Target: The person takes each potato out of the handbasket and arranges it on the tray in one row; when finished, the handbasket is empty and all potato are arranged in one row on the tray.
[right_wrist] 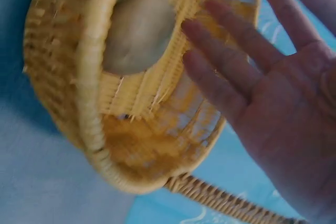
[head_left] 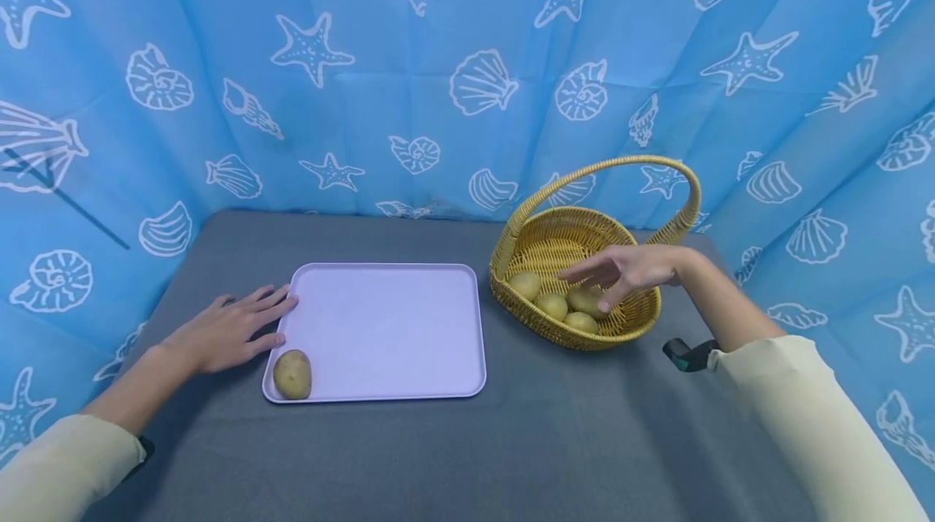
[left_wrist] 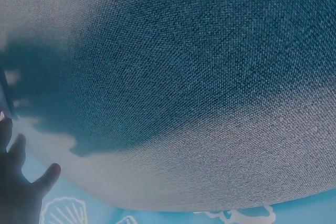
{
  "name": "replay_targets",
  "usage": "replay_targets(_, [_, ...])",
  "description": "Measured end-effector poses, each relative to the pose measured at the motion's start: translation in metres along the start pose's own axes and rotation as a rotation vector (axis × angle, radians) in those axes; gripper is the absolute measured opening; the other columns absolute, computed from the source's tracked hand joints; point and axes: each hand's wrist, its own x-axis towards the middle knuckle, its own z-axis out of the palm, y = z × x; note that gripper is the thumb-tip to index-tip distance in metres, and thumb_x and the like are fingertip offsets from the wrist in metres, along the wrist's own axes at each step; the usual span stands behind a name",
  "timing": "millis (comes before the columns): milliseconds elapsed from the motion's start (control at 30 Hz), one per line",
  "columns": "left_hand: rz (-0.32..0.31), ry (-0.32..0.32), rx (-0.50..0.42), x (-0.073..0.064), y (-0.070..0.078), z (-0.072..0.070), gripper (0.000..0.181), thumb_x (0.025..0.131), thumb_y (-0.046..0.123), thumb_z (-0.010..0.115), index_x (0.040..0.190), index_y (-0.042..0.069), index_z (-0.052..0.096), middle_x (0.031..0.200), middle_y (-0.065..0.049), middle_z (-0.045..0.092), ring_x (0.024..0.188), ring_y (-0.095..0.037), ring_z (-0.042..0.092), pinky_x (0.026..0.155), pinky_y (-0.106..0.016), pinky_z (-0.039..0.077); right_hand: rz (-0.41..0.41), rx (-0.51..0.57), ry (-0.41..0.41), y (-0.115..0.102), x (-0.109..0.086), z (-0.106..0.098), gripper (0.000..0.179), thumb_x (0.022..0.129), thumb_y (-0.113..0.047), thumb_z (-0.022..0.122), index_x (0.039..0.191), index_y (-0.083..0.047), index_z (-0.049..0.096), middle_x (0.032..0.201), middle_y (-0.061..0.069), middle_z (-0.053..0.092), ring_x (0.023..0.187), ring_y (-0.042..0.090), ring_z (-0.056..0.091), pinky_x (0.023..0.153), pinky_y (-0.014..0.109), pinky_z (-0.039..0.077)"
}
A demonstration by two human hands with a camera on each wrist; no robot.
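My left hand [head_left: 232,330] lies at the left rim of a pale lilac tray [head_left: 387,335], its fingertips right at the edge and its fingers spread. One potato [head_left: 292,375] sits in the tray's near left corner. At the right, my right hand [head_left: 630,269] reaches over a yellow wicker basket [head_left: 643,319], palm down with fingers extended and nothing in them. Several potatoes [head_left: 551,306] lie inside the basket, one of them [right_wrist: 139,32] large and just beyond the fingertips in the right wrist view. In the left wrist view, the left hand [left_wrist: 23,177] shows dark at the lower left corner.
A tall arched handle [head_left: 609,165] rises over the basket. Grey cloth [head_left: 438,457] covers the table. Behind and on both sides hangs a blue curtain [head_left: 409,116] with white shells and starfish. A dark wrist strap [head_left: 687,354] shows below the right wrist.
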Motion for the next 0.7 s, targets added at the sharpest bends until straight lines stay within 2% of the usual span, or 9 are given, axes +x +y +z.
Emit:
replay_targets(200, [0.007, 0.009, -0.002, 0.000, 0.000, 0.001, 0.067, 0.100, 0.049, 0.053, 0.152, 0.008, 0.041, 0.156, -0.021, 0.036, 0.143, -0.047, 0.029, 0.103, -0.076, 0.025, 0.106, -0.026, 0.062, 0.010, -0.004, -0.008, 0.075, 0.089, -0.013, 0.073, 0.153, -0.002, 0.036, 0.156, 0.026, 0.031, 0.145, 0.048, 0.024, 0.114, 0.061, 0.025])
replay_targets(367, [0.013, 0.012, -0.003, 0.000, -0.001, 0.001, 0.067, 0.100, 0.048, 0.053, 0.152, 0.008, 0.041, 0.156, -0.021, 0.036, 0.143, -0.047, 0.030, 0.103, -0.076, 0.025, 0.189, -0.012, 0.062, 0.013, -0.003, -0.013, 0.075, 0.091, -0.016, 0.072, 0.154, -0.005, 0.034, 0.155, 0.033, 0.028, 0.143, 0.051, 0.023, 0.112, 0.061, 0.029])
replay_targets(567, [0.016, 0.009, -0.007, 0.000, -0.002, 0.001, 0.066, 0.100, 0.048, 0.052, 0.152, 0.008, 0.041, 0.156, -0.021, 0.036, 0.143, -0.047, 0.030, 0.103, -0.076, 0.026, 0.278, 0.108, 0.001, 0.020, 0.000, -0.017, 0.075, 0.093, -0.014, 0.069, 0.156, -0.005, 0.028, 0.153, 0.034, 0.030, 0.142, 0.047, 0.030, 0.114, 0.059, 0.027])
replay_targets(700, [0.015, 0.007, -0.017, 0.000, -0.002, 0.002, 0.066, 0.100, 0.048, 0.052, 0.152, 0.008, 0.040, 0.156, -0.021, 0.035, 0.143, -0.047, 0.030, 0.103, -0.077, 0.025, 0.340, 0.198, -0.033, 0.025, 0.002, -0.016, 0.073, 0.095, -0.013, 0.066, 0.156, -0.006, 0.028, 0.151, 0.032, 0.034, 0.135, 0.042, 0.045, 0.111, 0.057, 0.035])
